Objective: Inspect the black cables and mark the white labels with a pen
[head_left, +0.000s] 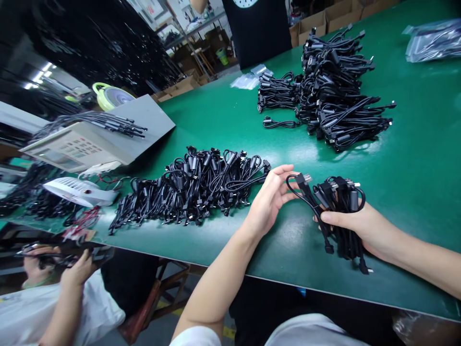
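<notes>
your right hand [355, 226] is clenched around a bunch of black usb cables [340, 211], held just above the green bench mat [414, 158] with plugs poking out past your fingers, while your left hand [270, 199] is open and empty, its fingers [284, 169] just beside the bunch. a loose cable heap [190, 190] lies left of your hands, a larger heap [331, 86] lies far right, a beige keypad instrument [77, 149] sits far left with cables across it, and a co-worker's hands [81, 271] hold cables at near left. inside your fist the cables are hidden, and single cables in the heaps are hard to tell apart.
</notes>
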`<state>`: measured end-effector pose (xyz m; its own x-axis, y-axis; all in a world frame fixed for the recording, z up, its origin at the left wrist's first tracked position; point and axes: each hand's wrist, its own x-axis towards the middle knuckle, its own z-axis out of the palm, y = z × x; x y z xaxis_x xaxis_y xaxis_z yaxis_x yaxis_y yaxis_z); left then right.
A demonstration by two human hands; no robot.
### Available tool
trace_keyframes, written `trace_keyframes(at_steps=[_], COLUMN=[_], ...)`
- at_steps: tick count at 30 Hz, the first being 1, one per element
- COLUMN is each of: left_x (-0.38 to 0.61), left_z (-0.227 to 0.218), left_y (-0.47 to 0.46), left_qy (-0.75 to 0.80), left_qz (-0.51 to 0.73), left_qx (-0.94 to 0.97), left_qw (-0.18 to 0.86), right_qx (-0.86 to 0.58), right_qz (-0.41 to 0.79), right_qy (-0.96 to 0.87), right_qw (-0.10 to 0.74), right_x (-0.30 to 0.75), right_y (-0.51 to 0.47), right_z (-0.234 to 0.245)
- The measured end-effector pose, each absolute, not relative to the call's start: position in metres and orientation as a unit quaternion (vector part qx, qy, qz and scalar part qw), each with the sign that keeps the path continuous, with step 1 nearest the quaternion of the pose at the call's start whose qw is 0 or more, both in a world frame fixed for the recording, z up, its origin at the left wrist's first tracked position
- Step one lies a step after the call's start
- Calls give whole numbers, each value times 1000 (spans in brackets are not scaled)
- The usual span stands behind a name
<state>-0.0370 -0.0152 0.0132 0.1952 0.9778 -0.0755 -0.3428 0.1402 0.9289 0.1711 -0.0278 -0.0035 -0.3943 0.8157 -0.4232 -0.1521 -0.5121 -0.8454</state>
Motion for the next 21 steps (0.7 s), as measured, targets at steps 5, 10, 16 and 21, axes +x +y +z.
trace_keyframes(at_steps=[5,10,16,21], left_x=[-38,-36,-35,-34], left_z=[7,4,3,1], left_y=[-17,-18,-16,-15], left_qy=[408,409,421,420], left_qz=[508,501,486,478], left_qx=[513,504,478,467], left_qw=[559,573,598,614], right_qx=[-509,-543,-538,-512], right_qz=[647,613,608,629], right_qy=[-473,-497,-506,-515], right_qw=[313,288,290,278], right_x=[172,170,169,171], right_y=[-34,-34,-33,-34], right_z=[-3,7,8,2])
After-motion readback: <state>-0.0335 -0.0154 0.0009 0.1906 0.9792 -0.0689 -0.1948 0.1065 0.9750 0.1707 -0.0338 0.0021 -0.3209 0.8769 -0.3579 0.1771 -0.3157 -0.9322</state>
